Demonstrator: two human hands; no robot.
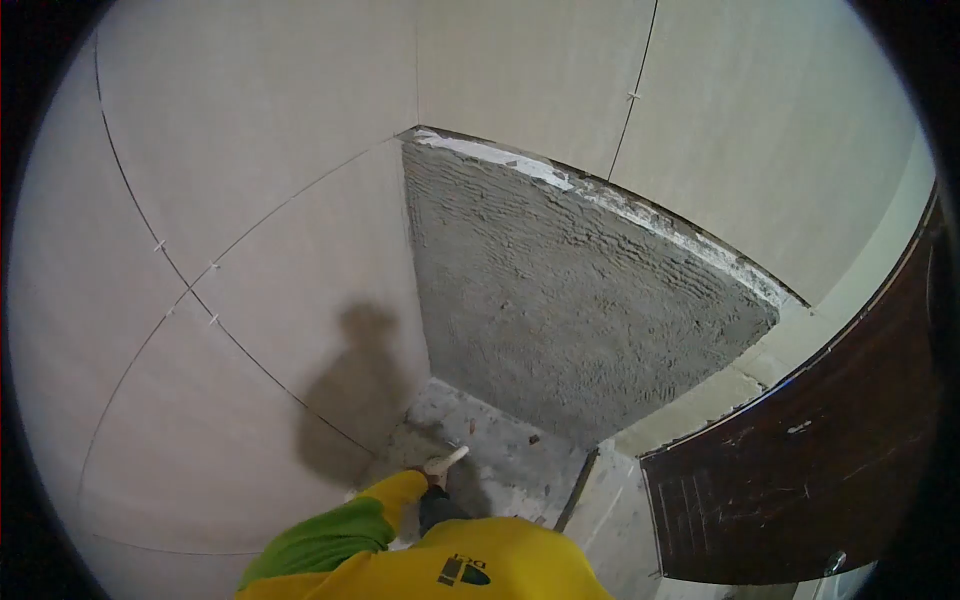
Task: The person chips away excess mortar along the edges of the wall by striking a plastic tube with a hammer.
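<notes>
My left arm, in a yellow and green sleeve (330,545), reaches down toward the floor in the lower middle. Only a little of my left hand (427,476) shows past the cuff, and its fingers cannot be made out. Right by it is a pale elongated thing (447,460); whether the hand holds it or it is footwear, I cannot tell. A dark trouser leg (438,508) shows below. My right hand is out of view. Ahead, a lower wall section is coated with grey ridged mortar (570,300), with whitish patches along its top edge.
Large pale tiles (250,150) cover the left wall and the upper back wall, with small white cross spacers (214,266) in the joints. A scratched dark brown door (790,440) stands at right beside a pale frame. Bits of debris (534,439) lie on the grey floor (500,420).
</notes>
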